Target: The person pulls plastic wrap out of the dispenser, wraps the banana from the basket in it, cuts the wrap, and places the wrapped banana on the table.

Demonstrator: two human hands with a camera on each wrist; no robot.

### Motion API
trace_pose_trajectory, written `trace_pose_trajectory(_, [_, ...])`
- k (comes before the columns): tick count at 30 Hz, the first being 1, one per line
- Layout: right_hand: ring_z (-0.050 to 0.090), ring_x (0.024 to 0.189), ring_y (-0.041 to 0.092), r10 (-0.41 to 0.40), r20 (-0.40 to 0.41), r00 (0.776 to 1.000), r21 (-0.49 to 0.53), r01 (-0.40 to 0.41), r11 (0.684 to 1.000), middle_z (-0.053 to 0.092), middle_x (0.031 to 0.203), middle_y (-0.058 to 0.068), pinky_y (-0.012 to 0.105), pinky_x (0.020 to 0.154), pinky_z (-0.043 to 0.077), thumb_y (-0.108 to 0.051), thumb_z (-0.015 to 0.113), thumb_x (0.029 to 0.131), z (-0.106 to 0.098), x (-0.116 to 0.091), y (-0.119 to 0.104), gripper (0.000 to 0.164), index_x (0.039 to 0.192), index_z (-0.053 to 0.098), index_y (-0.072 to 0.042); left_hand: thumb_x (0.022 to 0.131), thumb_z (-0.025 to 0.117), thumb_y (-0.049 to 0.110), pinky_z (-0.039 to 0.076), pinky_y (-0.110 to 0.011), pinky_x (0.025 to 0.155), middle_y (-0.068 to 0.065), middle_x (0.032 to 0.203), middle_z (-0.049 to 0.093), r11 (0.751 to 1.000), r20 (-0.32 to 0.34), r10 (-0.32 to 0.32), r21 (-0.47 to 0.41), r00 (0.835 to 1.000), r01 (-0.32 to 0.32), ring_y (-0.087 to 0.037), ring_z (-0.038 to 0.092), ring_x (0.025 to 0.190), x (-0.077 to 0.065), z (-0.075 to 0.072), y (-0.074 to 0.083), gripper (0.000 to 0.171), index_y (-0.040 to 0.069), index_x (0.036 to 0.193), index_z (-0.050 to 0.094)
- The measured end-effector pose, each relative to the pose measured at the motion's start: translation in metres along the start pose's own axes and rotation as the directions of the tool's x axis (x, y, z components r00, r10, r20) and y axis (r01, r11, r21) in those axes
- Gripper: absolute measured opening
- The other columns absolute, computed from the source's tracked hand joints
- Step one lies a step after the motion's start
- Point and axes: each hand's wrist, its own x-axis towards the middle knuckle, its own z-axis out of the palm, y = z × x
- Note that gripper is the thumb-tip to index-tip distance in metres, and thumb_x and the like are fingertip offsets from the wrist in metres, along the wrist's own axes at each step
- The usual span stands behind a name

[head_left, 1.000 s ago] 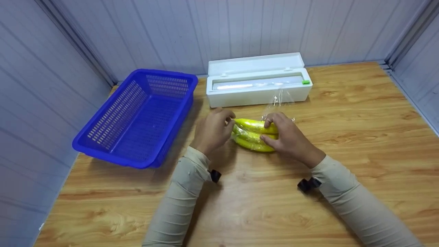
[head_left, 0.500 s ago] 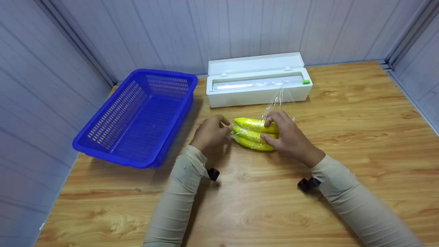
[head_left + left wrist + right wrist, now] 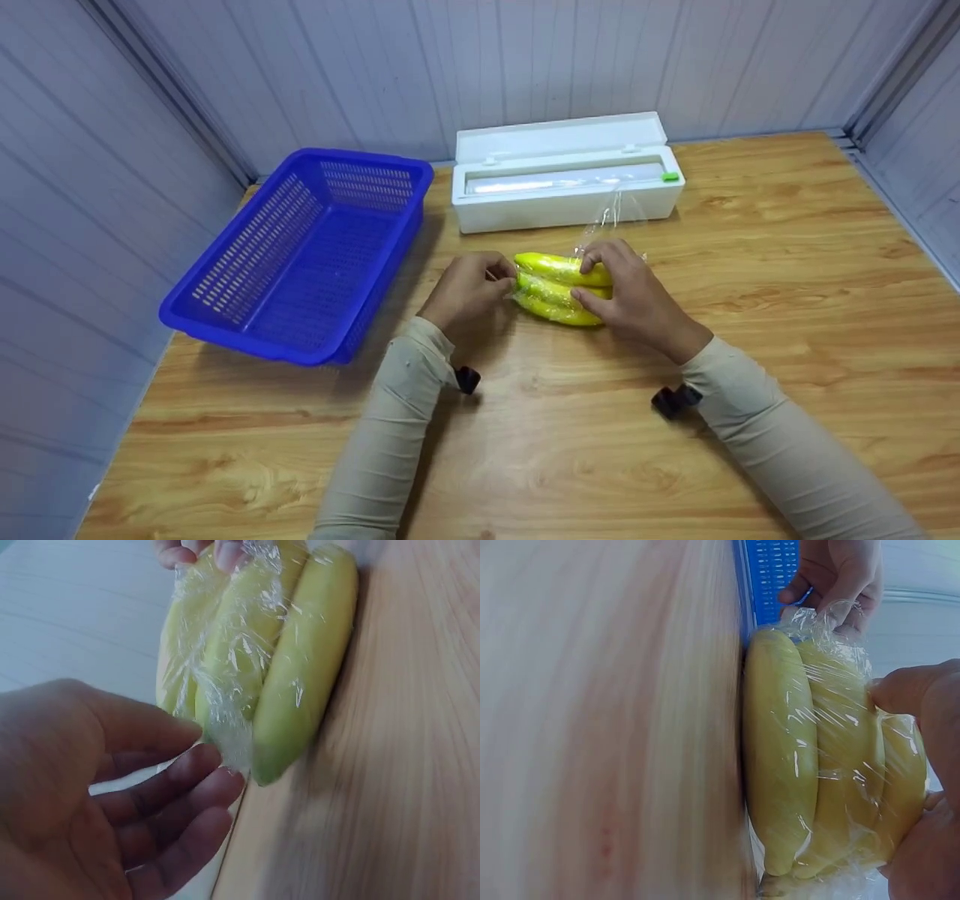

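A bunch of yellow bananas (image 3: 551, 289), greenish at one end, lies on the wooden table in clear plastic wrap (image 3: 232, 652). My right hand (image 3: 641, 300) grips the bunch from the right, thumb on its near side and fingers over the far side. At the left end, my left hand (image 3: 469, 289) pinches the loose edge of the wrap between thumb and fingers; the other fingers are half curled in the left wrist view. Wrinkled film gathers by that thumb in the right wrist view. The right palm hides the bananas' right end in the head view.
Behind the bananas stands a white cling-film box (image 3: 562, 214) with its lid raised and a green slider (image 3: 670, 177). A strip of film (image 3: 619, 210) runs from it toward the bananas. A blue plastic basket (image 3: 240, 345) stands at the left. Panelled walls surround the table.
My left hand drew slightly left off the bananas' end, then came back to the wrap there. My right hand has kept its grip, and the bananas have barely shifted.
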Motion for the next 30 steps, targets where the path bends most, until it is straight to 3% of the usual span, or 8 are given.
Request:
trace_pose_trajectory(3, [0.052,0.115,0.029,0.003,-0.011,1.0,-0.001,-0.003,1.0,0.055,0.119,0.014,0.044,0.1,0.043,-0.005,0.078,0.086,-0.001,0.0,0.002,0.03,0.102,0.053,-0.005,0.092,0.069,0.013,0.053,-0.031,0.082,-0.003,0.105,0.067,1.0,0.075,0.023,-0.003,0.997,-0.023,-0.018,0.064,0.096,-0.002,-0.001,-0.002,0.016,0.009,0.108,0.068])
trace_pose_trajectory(7, [0.052,0.114,0.03,0.009,-0.019,1.0,0.001,-0.009,1.0,0.055,0.118,0.014,0.045,0.1,0.043,-0.005,0.078,0.085,-0.002,0.0,0.004,0.03,0.102,0.053,-0.004,0.089,0.076,0.015,0.051,-0.03,0.085,0.001,0.118,0.058,0.99,0.119,0.064,0.118,0.991,-0.079,-0.015,0.06,0.103,-0.006,0.002,-0.002,0.035,0.014,0.119,0.058])
trace_pose_trajectory(11, [0.053,0.111,0.03,-0.006,-0.027,1.0,-0.005,0.006,1.0,0.056,0.115,0.015,0.044,0.097,0.044,-0.005,0.077,0.086,-0.001,-0.001,0.005,0.029,0.102,0.053,-0.003,0.091,0.072,0.013,0.051,-0.028,0.083,0.005,0.114,0.056,0.938,0.049,0.172,0.297,0.984,-0.179,-0.012,0.06,0.101,-0.006,0.009,-0.002,0.028,0.017,0.114,0.057])
trace_pose_trajectory(15, [0.053,0.105,0.029,-0.035,-0.035,0.999,-0.014,0.035,0.999,0.056,0.109,0.015,0.042,0.091,0.043,-0.005,0.076,0.087,-0.001,-0.001,0.007,0.028,0.102,0.053,-0.002,0.095,0.067,0.01,0.051,-0.028,0.081,0.003,0.107,0.061,0.888,-0.025,0.298,0.374,0.954,-0.268,-0.012,0.062,0.095,-0.004,0.01,-0.004,0.013,0.013,0.107,0.065])
trace_pose_trajectory(21, [0.054,0.104,0.03,-0.05,-0.034,0.998,-0.024,0.049,0.999,0.056,0.109,0.015,0.044,0.091,0.044,-0.006,0.077,0.086,-0.001,0.001,0.009,0.03,0.103,0.053,-0.003,0.093,0.066,0.006,0.051,-0.027,0.082,0.004,0.103,0.063,0.88,-0.082,0.371,0.348,0.925,-0.322,-0.011,0.063,0.093,-0.003,0.007,-0.007,0.01,0.013,0.097,0.072])
trace_pose_trajectory(23, [0.054,0.104,0.029,-0.045,-0.03,0.999,-0.024,0.045,0.999,0.056,0.109,0.015,0.044,0.091,0.044,-0.006,0.077,0.086,-0.001,0.001,0.009,0.03,0.104,0.053,-0.003,0.094,0.066,0.009,0.051,-0.027,0.082,0.004,0.104,0.063,0.884,-0.078,0.362,0.345,0.929,-0.315,-0.011,0.062,0.095,-0.004,0.007,-0.007,0.009,0.014,0.098,0.073])
trace_pose_trajectory(28, [0.053,0.104,0.027,-0.021,-0.02,1.0,-0.012,0.02,1.0,0.056,0.11,0.013,0.042,0.091,0.044,-0.007,0.077,0.087,-0.002,0.0,0.008,0.03,0.104,0.053,-0.004,0.091,0.069,0.015,0.05,-0.031,0.082,0.006,0.107,0.057,0.898,-0.033,0.271,0.369,0.962,-0.24,-0.012,0.056,0.096,-0.007,0.009,-0.006,0.02,0.021,0.109,0.064])
trace_pose_trajectory(30, [0.053,0.104,0.027,-0.014,-0.02,1.0,-0.008,0.014,1.0,0.055,0.109,0.012,0.042,0.091,0.043,-0.007,0.077,0.087,-0.002,0.001,0.008,0.03,0.104,0.052,-0.004,0.092,0.067,0.015,0.049,-0.032,0.082,0.006,0.107,0.054,0.898,-0.022,0.249,0.381,0.968,-0.222,-0.012,0.054,0.096,-0.007,0.012,-0.005,0.022,0.022,0.11,0.058])
